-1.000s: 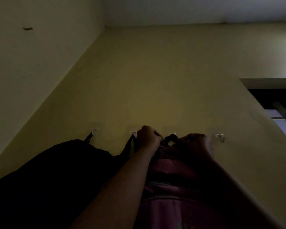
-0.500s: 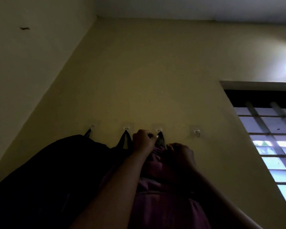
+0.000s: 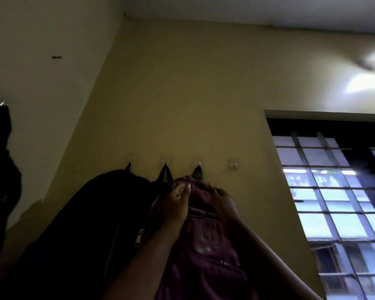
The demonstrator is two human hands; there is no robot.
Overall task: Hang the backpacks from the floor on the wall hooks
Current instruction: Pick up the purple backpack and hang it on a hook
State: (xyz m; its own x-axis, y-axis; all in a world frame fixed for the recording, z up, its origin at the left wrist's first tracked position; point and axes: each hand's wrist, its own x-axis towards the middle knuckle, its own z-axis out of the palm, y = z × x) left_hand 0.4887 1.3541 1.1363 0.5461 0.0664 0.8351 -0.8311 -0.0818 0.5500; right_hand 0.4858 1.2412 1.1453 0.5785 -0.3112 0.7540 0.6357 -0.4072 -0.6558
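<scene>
Purple backpack (image 3: pixel 203 256) hangs, fingers (image 3: pixel 183 189) resting on top.

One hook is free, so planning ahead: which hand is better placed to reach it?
Right, probably: the right hand on the purple backpack lies nearer the empty hook; the left hand sits farther.

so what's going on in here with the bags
A person is hanging backpacks on a row of wall hooks. The purple backpack hangs by its loop from the third hook, with the left hand and right hand on its top. A black backpack hangs from the first hook, a black strap from the second. The fourth hook is free.
</scene>
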